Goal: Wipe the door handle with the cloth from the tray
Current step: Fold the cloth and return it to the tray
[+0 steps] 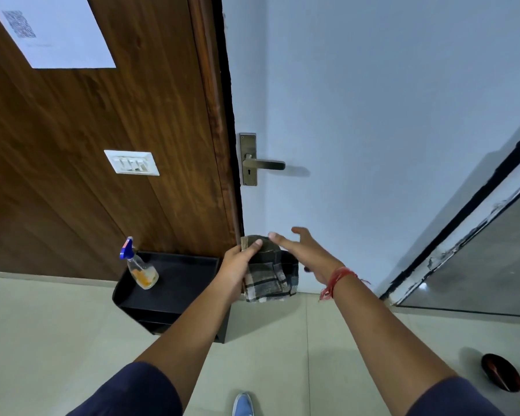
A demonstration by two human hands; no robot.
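Observation:
A dark checked cloth [270, 280] hangs from my left hand [240, 262], which grips its top edge in front of the white door [373, 115]. My right hand [306, 250] is spread open just right of the cloth, fingertips touching its upper fold. The metal lever door handle [264, 165] on its long backplate sits well above both hands, untouched. The black tray [174, 283] lies to the left, low near the floor, on a black stand.
A spray bottle [140, 267] with a blue head and orange liquid stands on the tray's left side. Brown wood panelling [102, 115] with a white switch plate [131, 162] is left of the door. A glass panel [478, 265] stands right; a dark bowl [502, 372] rests on the floor.

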